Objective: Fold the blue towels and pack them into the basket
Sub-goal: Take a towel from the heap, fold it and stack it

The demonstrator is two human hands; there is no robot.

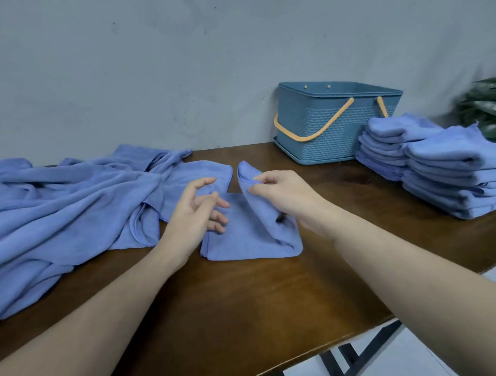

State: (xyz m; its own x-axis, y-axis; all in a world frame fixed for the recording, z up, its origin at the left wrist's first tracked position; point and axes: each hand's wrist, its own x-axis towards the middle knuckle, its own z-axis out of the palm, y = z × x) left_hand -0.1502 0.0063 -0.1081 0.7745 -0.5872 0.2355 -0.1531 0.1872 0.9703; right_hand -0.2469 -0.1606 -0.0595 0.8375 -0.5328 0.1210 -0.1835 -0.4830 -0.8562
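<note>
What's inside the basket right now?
Cannot tell. The basket stands by the wall, and only its outer walls, rim and a strip of the far inner wall show; nothing rises above the rim. The folded towel stacks sit beside it.

A dark wooden table (237, 305) carries a heap of unfolded blue towels (57, 209), one half-folded towel (247, 241), a blue basket (327, 126) and two stacks of folded towels (439, 163).
</note>
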